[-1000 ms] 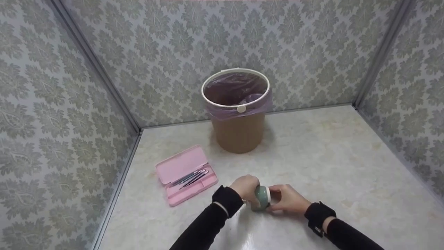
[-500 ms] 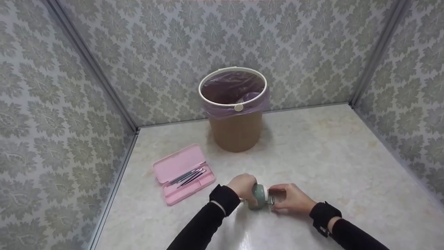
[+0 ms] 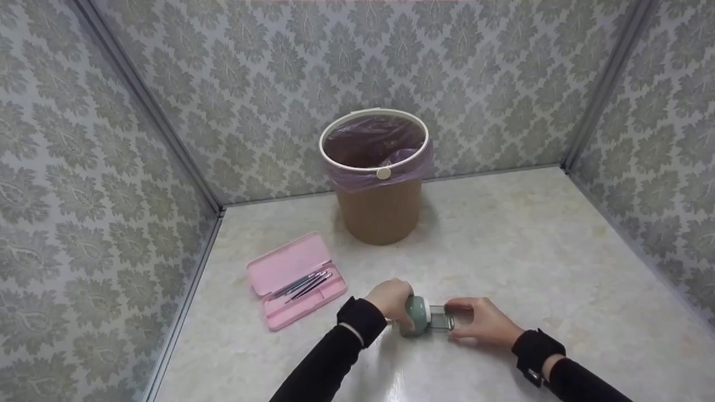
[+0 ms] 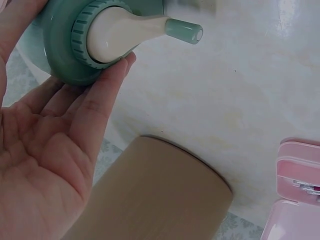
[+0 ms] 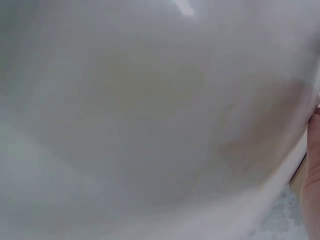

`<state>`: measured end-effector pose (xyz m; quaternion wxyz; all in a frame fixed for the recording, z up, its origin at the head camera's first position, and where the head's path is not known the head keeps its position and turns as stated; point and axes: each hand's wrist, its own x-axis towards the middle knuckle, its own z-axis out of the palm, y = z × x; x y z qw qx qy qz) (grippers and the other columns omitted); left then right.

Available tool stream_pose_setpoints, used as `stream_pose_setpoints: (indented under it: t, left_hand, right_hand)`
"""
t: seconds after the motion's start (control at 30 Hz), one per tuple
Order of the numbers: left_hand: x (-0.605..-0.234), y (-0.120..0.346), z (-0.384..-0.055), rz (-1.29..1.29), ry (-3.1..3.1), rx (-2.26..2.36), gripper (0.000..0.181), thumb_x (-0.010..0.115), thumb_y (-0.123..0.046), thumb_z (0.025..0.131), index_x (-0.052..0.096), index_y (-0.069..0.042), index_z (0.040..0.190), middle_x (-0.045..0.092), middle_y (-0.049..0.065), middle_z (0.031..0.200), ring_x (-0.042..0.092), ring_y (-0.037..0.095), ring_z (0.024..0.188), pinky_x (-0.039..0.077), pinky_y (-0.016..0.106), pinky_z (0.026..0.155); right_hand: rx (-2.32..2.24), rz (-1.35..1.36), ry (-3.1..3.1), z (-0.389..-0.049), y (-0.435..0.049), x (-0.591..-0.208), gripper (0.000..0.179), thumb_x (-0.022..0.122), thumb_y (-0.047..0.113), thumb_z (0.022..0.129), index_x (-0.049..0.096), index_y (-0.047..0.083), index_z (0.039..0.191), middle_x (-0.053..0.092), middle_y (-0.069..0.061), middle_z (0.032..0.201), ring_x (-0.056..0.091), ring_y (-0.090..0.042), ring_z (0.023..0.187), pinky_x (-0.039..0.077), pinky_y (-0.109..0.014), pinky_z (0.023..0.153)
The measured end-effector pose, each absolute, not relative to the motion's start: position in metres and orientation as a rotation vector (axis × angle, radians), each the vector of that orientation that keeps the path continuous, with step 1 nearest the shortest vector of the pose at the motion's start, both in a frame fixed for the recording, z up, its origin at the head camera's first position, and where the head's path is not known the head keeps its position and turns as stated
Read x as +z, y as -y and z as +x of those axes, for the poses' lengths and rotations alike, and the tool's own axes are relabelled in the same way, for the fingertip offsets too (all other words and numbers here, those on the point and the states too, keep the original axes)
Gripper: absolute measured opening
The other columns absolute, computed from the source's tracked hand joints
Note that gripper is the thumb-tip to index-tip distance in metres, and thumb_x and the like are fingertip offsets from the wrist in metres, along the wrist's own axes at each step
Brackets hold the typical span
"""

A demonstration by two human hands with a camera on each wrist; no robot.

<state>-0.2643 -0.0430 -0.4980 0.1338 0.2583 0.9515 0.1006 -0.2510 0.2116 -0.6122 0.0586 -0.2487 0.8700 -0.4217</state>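
Note:
My left hand (image 3: 392, 300) grips the round green body of a crank pencil sharpener (image 3: 418, 319), held on its side close over the table. In the left wrist view its cream crank (image 4: 117, 35) ends in a green knob (image 4: 184, 31), and the fingers and thumb of the left hand (image 4: 45, 160) curve round the body. A clear-looking pull-out frame (image 3: 439, 318) extends from the white-rimmed front. The fingers and thumb of my right hand (image 3: 483, 324) pinch its outer end. The right wrist view catches only a finger (image 5: 313, 165) at its right edge.
An open pink pencil case (image 3: 304, 315) with several pencils (image 3: 310, 285) lies to the left. Behind it stands a brown bin (image 3: 380, 215) with a white rim and purple liner. Patterned walls (image 3: 313, 67) enclose the pale table (image 3: 514, 240) at the back and sides.
My right hand has moved right, drawing the frame out of the sharpener's front. My left hand keeps its grip on the body. The head view has shifted slightly.

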Motion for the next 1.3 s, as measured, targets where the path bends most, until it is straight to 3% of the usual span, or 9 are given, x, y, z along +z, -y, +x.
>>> stream_pose_setpoints:
  t: [0.37,0.53,0.77,1.0,1.3]
  left_hand:
    - [-0.499,0.042,-0.265,0.748,-2.766,0.284,0.036,0.097,-0.023,0.062,0.076,-0.008,0.087,0.074,0.0,0.079,0.05,0.008,0.064,0.048,0.02,0.066]
    - [-0.499,0.042,-0.266,0.744,-2.761,0.292,0.035,0.097,-0.022,0.062,0.076,-0.008,0.086,0.073,-0.001,0.078,0.05,0.008,0.064,0.048,0.02,0.066]
    - [-0.498,0.042,-0.265,0.749,-2.766,0.29,0.034,0.097,-0.023,0.063,0.074,-0.008,0.083,0.07,-0.001,0.075,0.048,0.009,0.063,0.046,0.021,0.063]
    - [-0.498,0.041,-0.265,0.742,-2.756,0.304,0.034,0.097,-0.022,0.063,0.073,-0.008,0.082,0.067,-0.002,0.073,0.047,0.009,0.063,0.045,0.021,0.063]
    - [-0.498,0.043,-0.265,0.741,-2.75,0.329,0.034,0.097,-0.022,0.062,0.073,-0.008,0.081,0.067,-0.002,0.074,0.048,0.009,0.063,0.046,0.022,0.063]
  right_hand:
    - [-1.302,-0.74,-2.647,-0.246,-0.219,-0.608,0.063,0.09,0.026,0.074,0.068,0.0,0.127,0.073,-0.017,0.127,0.068,-0.037,0.12,0.052,-0.042,0.107]
    - [-1.35,-0.685,-2.62,-0.246,-0.226,-0.608,0.064,0.089,0.025,0.076,0.066,-0.003,0.13,0.071,-0.019,0.129,0.069,-0.037,0.119,0.053,-0.031,0.105]
    - [-1.4,-0.615,-2.657,-0.25,-0.239,-0.602,0.065,0.089,0.027,0.078,0.065,-0.004,0.13,0.07,-0.023,0.128,0.069,-0.039,0.117,0.056,-0.037,0.102]
    - [-1.492,-0.481,-2.612,-0.265,-0.246,-0.569,0.066,0.086,0.022,0.082,0.06,-0.008,0.134,0.065,-0.03,0.134,0.065,-0.045,0.123,0.052,-0.05,0.105]
    - [-1.393,-0.505,-2.724,-0.301,-0.249,-0.504,0.065,0.084,0.022,0.086,0.058,-0.008,0.137,0.066,-0.029,0.133,0.064,-0.046,0.124,0.052,-0.053,0.106]
